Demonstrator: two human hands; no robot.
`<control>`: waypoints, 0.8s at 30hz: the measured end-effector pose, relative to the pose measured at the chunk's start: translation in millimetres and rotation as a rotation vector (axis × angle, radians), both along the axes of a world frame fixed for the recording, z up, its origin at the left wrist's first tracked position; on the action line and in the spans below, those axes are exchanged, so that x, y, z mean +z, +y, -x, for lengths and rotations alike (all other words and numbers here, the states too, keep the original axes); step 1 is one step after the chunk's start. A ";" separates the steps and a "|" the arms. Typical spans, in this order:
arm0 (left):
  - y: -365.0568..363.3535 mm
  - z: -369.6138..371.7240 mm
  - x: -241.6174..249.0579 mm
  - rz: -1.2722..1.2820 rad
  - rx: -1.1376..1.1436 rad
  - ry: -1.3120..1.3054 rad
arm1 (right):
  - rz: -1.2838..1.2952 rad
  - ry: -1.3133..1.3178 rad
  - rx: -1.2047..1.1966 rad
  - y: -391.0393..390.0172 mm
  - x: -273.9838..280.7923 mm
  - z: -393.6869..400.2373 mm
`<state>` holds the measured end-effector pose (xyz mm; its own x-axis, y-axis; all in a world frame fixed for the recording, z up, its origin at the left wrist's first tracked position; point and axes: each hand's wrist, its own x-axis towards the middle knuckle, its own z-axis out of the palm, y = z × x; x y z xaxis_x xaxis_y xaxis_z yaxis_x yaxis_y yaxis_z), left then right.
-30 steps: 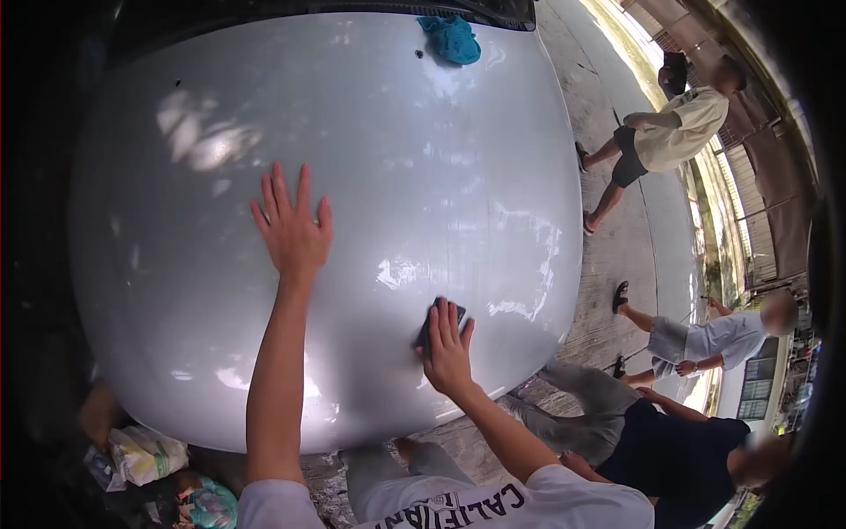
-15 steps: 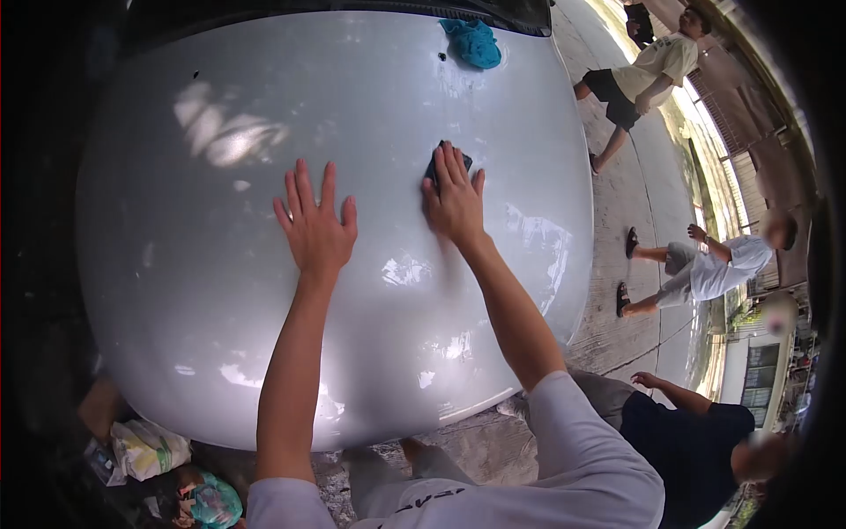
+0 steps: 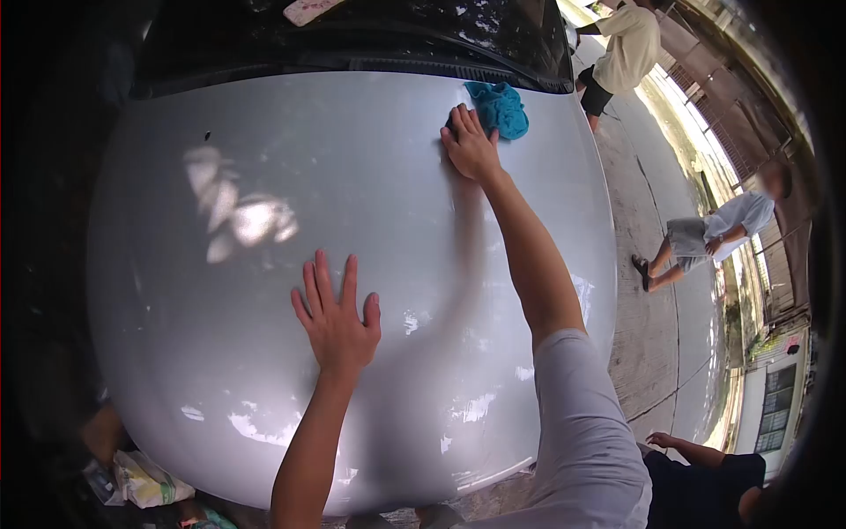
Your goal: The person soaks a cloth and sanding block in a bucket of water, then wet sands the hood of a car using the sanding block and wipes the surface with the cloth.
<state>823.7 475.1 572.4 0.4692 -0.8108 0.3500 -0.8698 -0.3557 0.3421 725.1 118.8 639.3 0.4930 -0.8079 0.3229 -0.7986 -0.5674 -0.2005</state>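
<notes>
A silver car hood [image 3: 352, 176] spreads out in front of me, glossy with bright reflections. My left hand [image 3: 342, 333] rests flat on its lower middle, fingers spread. Farther up, near the windshield end, my right hand [image 3: 473, 152] presses down over a dark pad [image 3: 450, 123], mostly hidden beneath the fingers. Just to the right of those fingertips lies a crumpled teal cloth [image 3: 502, 111].
The dark windshield [image 3: 397, 35] with its wiper borders the hood's far edge. People stand on the concrete at right: one in a white shirt [image 3: 740, 216], another in navy [image 3: 705, 489]. Plastic bags [image 3: 150, 479] lie at lower left.
My right hand has slid up the hood with the dark pad, reaching the teal cloth. My view has shifted toward the windshield; the left hand stays flat. The people at right have moved.
</notes>
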 end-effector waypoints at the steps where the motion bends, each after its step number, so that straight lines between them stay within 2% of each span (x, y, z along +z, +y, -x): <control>1: -1.7 -2.1 -0.4 -0.006 -0.002 -0.009 | -0.029 -0.002 -0.024 -13.6 5.7 -6.9; 4: 6.2 3.8 0.6 0.003 -0.005 0.011 | 0.100 0.092 -0.042 -3.4 -8.7 -1.7; 10: 0.9 -0.5 3.0 0.040 0.000 -0.011 | 0.001 0.054 0.062 124.9 -37.0 72.5; 12: 0.6 1.0 3.5 0.046 0.008 -0.021 | -0.017 0.036 0.088 119.1 -37.7 76.7; 14: -0.9 0.2 1.7 0.055 0.004 -0.016 | 0.138 0.098 0.051 93.5 -35.8 67.6; 15: 0.1 -0.9 2.1 0.069 0.000 -0.008 | 0.124 0.093 0.050 94.0 -19.0 63.9; 17: -1.6 0.1 -1.1 0.069 0.007 -0.021 | -0.634 -0.462 -0.103 102.4 29.3 65.8; 18: -2.8 1.0 -2.0 0.084 0.018 -0.028 | -0.819 -0.695 -0.254 95.5 13.0 83.6; 19: -4.5 0.6 -2.3 0.077 0.006 -0.033 | -0.830 -1.280 -0.039 134.2 27.1 86.5; 21: -5.2 1.4 -3.4 0.074 0.025 -0.036 | -1.102 -1.733 0.140 178.6 38.2 119.3; 22: -6.6 1.4 -5.6 0.079 0.008 -0.040 | -1.084 -1.745 0.137 198.7 36.9 134.2; 24: -7.4 1.0 -11.0 0.055 0.045 -0.096 | -1.241 -1.987 0.298 235.9 32.4 162.2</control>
